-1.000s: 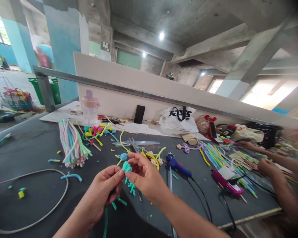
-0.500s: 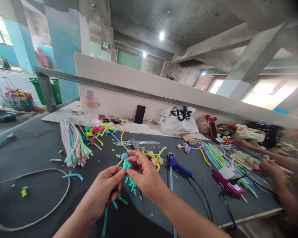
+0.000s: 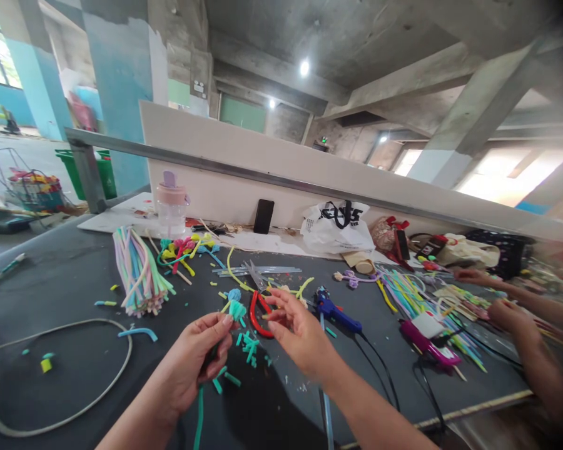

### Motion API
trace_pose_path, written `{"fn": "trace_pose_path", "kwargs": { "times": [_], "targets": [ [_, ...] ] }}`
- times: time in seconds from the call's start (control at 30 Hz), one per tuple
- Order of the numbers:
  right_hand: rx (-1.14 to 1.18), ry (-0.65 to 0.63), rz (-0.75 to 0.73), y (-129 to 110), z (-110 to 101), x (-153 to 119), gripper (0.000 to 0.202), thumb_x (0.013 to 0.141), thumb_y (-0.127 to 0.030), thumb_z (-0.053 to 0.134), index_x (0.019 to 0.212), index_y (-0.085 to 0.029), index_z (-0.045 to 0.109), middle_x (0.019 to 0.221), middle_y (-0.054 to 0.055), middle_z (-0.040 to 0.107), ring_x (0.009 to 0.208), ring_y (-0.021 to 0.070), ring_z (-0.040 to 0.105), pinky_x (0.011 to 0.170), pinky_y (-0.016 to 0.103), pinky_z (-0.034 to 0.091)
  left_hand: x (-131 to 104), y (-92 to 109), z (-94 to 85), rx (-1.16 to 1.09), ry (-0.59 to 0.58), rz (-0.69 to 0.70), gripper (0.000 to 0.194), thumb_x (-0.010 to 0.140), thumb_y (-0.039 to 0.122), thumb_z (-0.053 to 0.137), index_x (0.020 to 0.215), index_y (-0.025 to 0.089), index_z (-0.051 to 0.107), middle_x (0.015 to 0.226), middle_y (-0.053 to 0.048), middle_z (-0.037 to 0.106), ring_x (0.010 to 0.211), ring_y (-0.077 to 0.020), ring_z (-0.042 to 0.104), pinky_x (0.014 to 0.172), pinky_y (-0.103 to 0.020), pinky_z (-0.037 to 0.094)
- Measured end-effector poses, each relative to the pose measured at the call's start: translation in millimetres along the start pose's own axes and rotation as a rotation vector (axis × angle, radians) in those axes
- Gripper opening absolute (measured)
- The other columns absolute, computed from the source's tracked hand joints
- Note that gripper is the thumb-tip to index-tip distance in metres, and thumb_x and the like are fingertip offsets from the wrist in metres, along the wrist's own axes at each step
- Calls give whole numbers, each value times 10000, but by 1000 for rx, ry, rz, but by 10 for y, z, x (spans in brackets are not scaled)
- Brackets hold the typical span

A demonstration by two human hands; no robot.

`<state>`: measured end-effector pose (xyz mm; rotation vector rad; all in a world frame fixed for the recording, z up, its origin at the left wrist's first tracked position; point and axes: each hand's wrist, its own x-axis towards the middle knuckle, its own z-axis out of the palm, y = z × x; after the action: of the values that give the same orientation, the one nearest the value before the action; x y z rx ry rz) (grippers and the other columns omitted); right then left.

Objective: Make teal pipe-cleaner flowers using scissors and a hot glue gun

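My left hand (image 3: 209, 347) pinches a teal fuzzy piece (image 3: 237, 310) near the middle of the dark table. A long teal strand (image 3: 199, 415) hangs below that hand. My right hand (image 3: 298, 328) is open, its fingers apart beside the red handles of the scissors (image 3: 261, 315). The scissors' blades point away from me. Just behind the teal piece is a blue fuzzy ball (image 3: 234, 294). Short teal cuttings (image 3: 248, 349) lie between my hands.
A bundle of pastel stems (image 3: 138, 272) and a bottle (image 3: 171, 206) stand to the left. Right of my hand lie a blue glue gun (image 3: 340, 315) and a magenta glue gun (image 3: 429, 344) with cables. Another person's hands (image 3: 509, 312) work at far right.
My right hand has let go of the teal piece, moved right and opened, uncovering the red scissor handles. My left hand still holds the piece, which looks looser.
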<state>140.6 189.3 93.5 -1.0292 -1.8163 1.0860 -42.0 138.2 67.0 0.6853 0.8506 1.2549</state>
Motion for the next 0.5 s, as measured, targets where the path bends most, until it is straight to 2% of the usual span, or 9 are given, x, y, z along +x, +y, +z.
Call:
{"fn": "trace_pose_path", "kwargs": {
  "times": [0.17,0.23,0.3,0.4,0.5],
  "targets": [
    [-265,181,-4,321,-478,-43,424,757,-235,504,1175,-167,471,1133,131,591,851,178,608,824,367,492,5,3,-4,4,4,-21,273,748,404,639,706,154,538,446,83,410,293,-6,275,324,-169,87],
    [-486,249,18,472,-737,-30,432,767,-177,447,1198,-163,455,1156,125,587,883,173,614,850,349,486,9,1,-8,13,10,-28,266,754,402,633,719,154,544,449,82,411,296,-8,285,325,-171,84],
    [-849,237,110,605,-984,-12,521,738,-76,394,1249,-174,419,1213,102,563,989,157,588,926,328,438,9,-1,-8,13,11,-29,259,763,397,626,724,154,545,459,81,415,303,-9,300,331,-171,94],
    [-1000,203,212,744,-1244,9,651,635,12,395,1267,-143,428,1267,126,531,1119,220,527,986,403,364,4,-2,1,-3,18,-27,247,773,385,620,722,159,534,467,80,424,307,-9,305,336,-173,105],
    [-1066,134,284,819,-1341,29,685,596,8,439,1266,-136,454,1282,140,526,1174,304,475,965,467,344,4,-7,4,-19,33,-30,237,777,371,614,711,161,525,462,75,436,307,-17,315,336,-178,103]
  ]
}}
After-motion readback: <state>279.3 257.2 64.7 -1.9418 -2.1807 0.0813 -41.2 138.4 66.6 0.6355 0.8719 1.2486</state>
